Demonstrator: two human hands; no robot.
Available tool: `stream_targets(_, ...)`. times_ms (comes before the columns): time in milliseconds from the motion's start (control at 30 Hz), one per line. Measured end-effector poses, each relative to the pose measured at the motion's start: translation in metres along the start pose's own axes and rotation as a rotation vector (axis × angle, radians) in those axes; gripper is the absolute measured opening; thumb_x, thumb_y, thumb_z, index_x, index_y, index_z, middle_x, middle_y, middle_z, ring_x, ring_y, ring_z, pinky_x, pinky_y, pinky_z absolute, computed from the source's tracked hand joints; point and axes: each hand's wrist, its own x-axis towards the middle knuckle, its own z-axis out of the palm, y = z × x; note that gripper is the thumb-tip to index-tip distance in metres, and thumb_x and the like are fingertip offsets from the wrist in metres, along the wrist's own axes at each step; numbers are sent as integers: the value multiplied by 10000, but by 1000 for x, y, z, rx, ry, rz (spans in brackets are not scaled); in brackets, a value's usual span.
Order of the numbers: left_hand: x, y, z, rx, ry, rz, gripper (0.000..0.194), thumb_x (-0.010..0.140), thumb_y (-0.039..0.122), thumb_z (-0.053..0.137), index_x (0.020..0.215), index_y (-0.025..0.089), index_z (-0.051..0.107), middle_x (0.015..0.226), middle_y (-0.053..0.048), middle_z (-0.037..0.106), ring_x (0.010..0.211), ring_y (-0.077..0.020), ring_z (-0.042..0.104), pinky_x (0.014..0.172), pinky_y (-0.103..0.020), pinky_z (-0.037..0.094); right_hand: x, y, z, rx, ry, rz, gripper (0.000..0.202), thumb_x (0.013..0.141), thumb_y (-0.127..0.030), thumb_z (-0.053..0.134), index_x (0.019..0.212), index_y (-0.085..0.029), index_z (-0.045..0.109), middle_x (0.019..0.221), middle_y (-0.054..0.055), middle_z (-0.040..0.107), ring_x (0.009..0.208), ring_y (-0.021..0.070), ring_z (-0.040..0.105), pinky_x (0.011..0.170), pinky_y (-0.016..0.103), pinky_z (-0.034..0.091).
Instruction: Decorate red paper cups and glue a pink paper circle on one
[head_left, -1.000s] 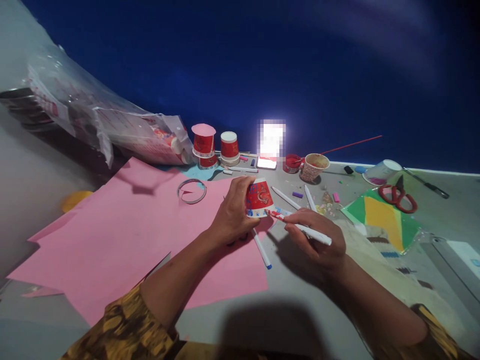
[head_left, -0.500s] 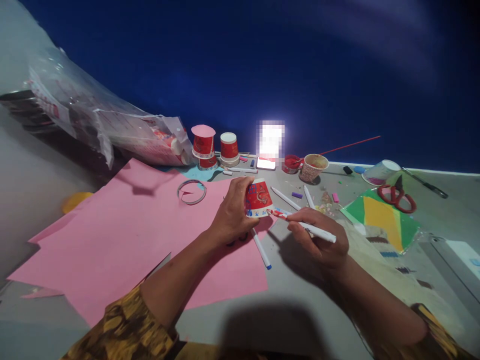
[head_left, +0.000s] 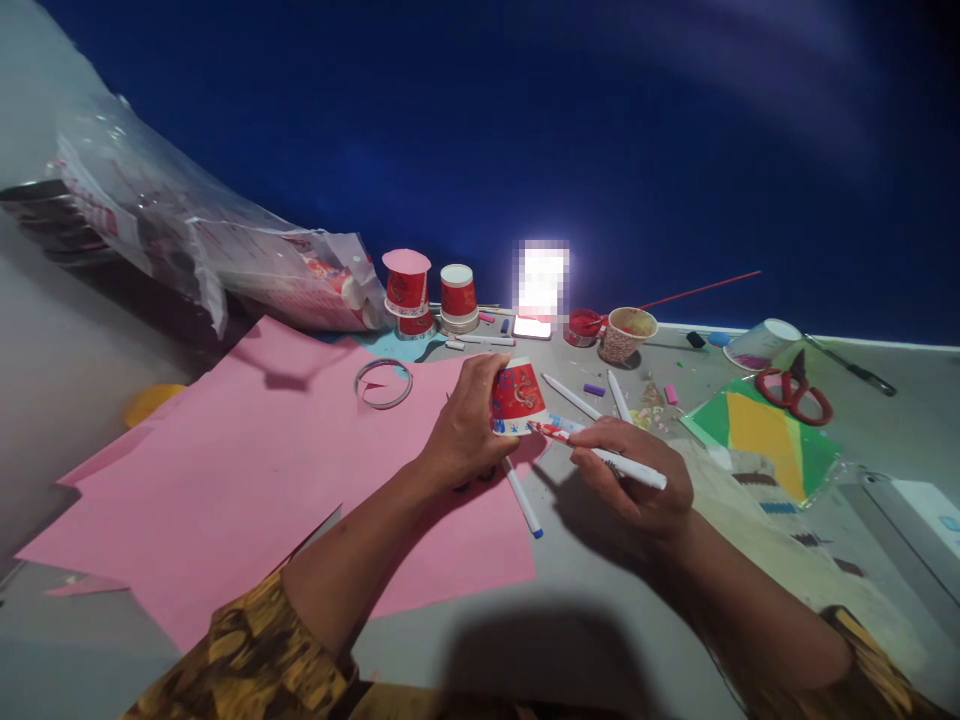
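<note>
A red paper cup with a white band and blue marks is held upside down in my left hand, whose fingers wrap round its left side. My right hand grips a white marker with a red front part. The marker's tip meets the white band at the cup's lower right. Under the cup, a white marker with a blue end lies partly on pink paper.
Red cups stand at the back beside a lit phone. A red paint pot and a patterned cup are right of it. Red scissors lie on green and yellow sheets. A plastic bag is at the left.
My right hand and the marker have shifted slightly left, the tip moving along the white band. My left hand and the cup are nearly unmoved.
</note>
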Motion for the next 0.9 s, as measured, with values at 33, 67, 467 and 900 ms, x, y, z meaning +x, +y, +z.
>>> stream_targets(33,0,0,0,-1,-1,1,884,664,89,721,1464,262,388,1437,-143,464,1384,-341,483,1116,-545,517,0,0,0,0,-4,-2,181,938,-114,638,1030,-229,744,819,37,808,699,196,765,670,302,608)
stream_targets(67,0,0,0,-4,-2,2,882,667,93,724,1464,264,387,1435,-143,465,1381,-341,485,1114,-546,518,0,0,1,-2,-7,-6,182,940,-116,636,1034,-229,744,815,38,808,693,199,763,668,305,610)
stream_targets(467,1,3,-1,-9,-7,-15,872,663,77,694,1464,249,394,1441,-140,466,1400,-329,471,1145,-549,494,2,0,-1,-29,29,6,168,932,-124,631,993,-234,743,787,31,800,652,197,750,628,303,595)
stream_targets(900,-1,1,0,-11,3,-3,881,666,75,697,1474,251,394,1448,-142,469,1410,-333,470,1146,-548,495,2,-1,-1,-31,31,2,153,933,-115,637,986,-221,734,790,36,796,669,191,748,637,299,593)
